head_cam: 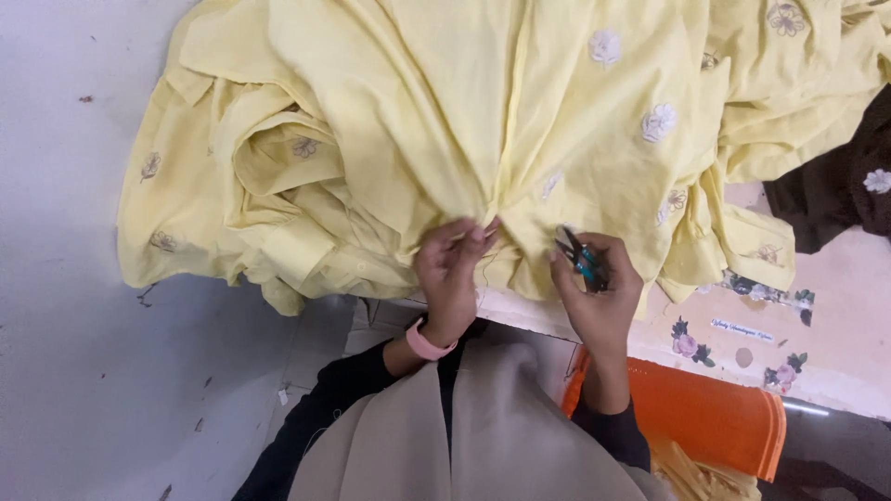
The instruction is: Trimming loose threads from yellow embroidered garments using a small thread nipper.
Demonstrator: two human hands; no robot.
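Note:
A large pale yellow garment with embroidered white flowers lies bunched across the table. My left hand, with a pink band at the wrist, pinches a gathered fold of the yellow cloth near its lower edge. My right hand is closed around a small teal-handled thread snipper, whose dark blades point up at the cloth just right of the pinched fold. A thin dark thread hangs between my two hands.
A dark brown garment with a white flower lies at the right. The table's surface is pale with floral stickers. An orange plastic crate sits below the table edge at the right. Grey floor fills the left.

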